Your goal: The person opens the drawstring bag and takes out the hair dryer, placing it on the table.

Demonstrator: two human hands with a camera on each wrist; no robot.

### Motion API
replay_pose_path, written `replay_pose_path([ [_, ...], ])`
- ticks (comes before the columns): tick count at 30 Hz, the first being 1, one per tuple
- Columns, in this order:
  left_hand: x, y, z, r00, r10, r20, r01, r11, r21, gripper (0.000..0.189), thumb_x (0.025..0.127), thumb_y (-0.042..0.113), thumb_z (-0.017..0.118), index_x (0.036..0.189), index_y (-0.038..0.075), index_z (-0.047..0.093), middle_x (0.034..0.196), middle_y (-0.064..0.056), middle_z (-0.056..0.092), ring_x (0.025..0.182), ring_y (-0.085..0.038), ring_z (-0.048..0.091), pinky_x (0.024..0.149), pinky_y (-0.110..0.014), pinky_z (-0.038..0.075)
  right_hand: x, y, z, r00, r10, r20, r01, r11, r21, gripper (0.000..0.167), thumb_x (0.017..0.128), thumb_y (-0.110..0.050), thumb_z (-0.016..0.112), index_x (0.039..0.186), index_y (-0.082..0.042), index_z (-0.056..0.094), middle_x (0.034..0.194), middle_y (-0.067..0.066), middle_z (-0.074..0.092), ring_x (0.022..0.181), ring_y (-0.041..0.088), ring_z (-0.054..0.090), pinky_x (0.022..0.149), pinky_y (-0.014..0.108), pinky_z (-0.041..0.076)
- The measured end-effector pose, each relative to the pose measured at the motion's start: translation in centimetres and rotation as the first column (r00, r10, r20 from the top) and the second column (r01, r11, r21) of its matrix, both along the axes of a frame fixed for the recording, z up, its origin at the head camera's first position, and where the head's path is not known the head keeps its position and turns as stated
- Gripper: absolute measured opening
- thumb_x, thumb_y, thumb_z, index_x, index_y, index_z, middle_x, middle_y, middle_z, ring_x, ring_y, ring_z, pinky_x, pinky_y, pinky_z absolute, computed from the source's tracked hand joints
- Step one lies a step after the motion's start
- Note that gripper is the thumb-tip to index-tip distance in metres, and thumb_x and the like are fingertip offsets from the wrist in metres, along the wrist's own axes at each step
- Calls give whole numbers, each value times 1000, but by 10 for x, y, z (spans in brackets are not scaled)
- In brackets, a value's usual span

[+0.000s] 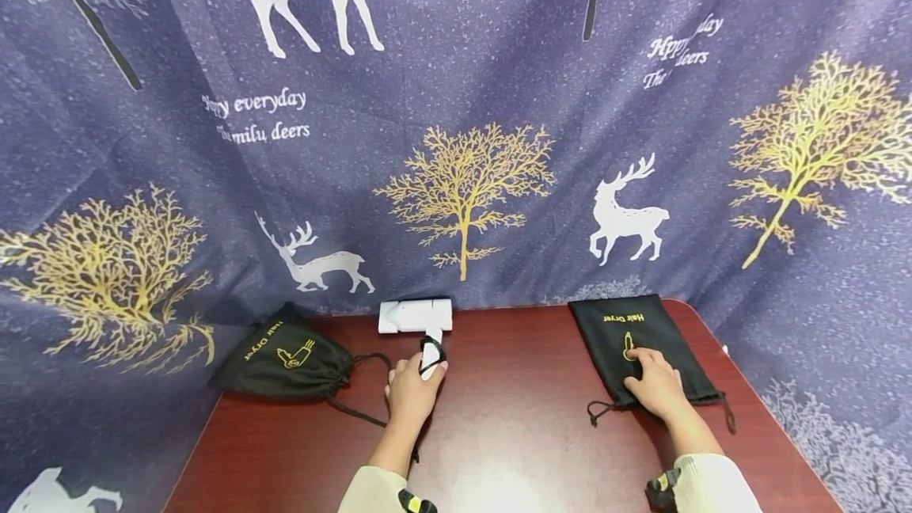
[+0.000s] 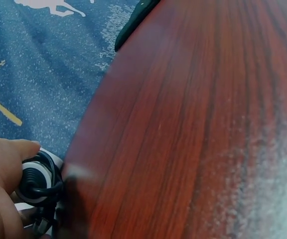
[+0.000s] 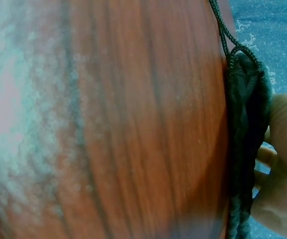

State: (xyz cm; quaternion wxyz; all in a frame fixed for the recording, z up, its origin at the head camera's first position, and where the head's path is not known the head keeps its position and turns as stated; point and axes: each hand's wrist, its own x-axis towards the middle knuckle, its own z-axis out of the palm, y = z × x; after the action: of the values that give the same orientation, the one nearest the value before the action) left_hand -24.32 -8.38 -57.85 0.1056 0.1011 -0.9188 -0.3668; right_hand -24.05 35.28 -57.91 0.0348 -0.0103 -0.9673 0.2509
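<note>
A white hair dryer (image 1: 415, 316) lies at the far edge of the table, a black cord looped about its handle. My left hand (image 1: 415, 390) grips the lower end of that handle; the left wrist view shows the thumb and fingers (image 2: 6, 186) around the handle's end beside the coiled cord (image 2: 44, 181). On the right lies a flat black drawstring pouch (image 1: 620, 319), printed "Hair Dryer" in yellow. My right hand (image 1: 657, 385) rests on its front part, fingers touching the cloth. In the right wrist view the pouch's gathered edge (image 3: 245, 114) is beside the hand.
A second black drawstring pouch (image 1: 278, 362), bulging, lies at the table's left edge, its cord trailing toward my left forearm. The reddish-brown wooden table (image 1: 527, 386) stretches between the hands. Behind it hangs a blue-purple cloth (image 1: 499, 77) with deer and trees.
</note>
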Motion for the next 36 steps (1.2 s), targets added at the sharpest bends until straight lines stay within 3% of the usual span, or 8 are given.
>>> replay_pose_path([
  [7,0,-3,-4,1000,18,25,-18,1000,5,61,92,52,65,133,7,62,128,-22,61,119,-42,53,93,-61,39,-1,3,-1,1000,8,19,-8,1000,-16,57,83,-14,65,136,3,52,144,33,40,130,59,38,101,72,24],
  [16,10,-12,2,999,12,49,-15,997,77,62,101,55,49,136,5,59,135,-24,56,127,-45,48,99,-64,34,-2,2,0,1000,-1,28,1,1000,-20,58,84,-14,65,137,2,51,145,33,39,132,59,36,104,74,21],
  [20,13,-17,1,999,16,42,-20,996,81,61,103,53,44,135,4,60,134,-24,57,126,-45,49,99,-64,34,-2,1,0,999,-8,47,9,1000,-28,57,84,-14,65,138,2,51,146,33,39,134,58,34,107,76,19],
  [28,19,-22,-3,999,26,45,-29,996,81,60,105,53,39,133,6,62,134,-23,59,125,-45,50,97,-64,35,0,1,3,1000,11,4,-11,1000,19,55,82,-10,66,134,5,56,143,34,45,130,58,43,105,69,35],
  [36,27,-28,-2,999,52,3,-53,995,85,51,105,48,44,120,5,67,116,-18,65,118,-43,55,95,-63,37,-2,1,4,1000,5,-3,-5,1000,10,49,89,-14,61,134,6,57,144,35,47,136,59,36,109,69,31],
])
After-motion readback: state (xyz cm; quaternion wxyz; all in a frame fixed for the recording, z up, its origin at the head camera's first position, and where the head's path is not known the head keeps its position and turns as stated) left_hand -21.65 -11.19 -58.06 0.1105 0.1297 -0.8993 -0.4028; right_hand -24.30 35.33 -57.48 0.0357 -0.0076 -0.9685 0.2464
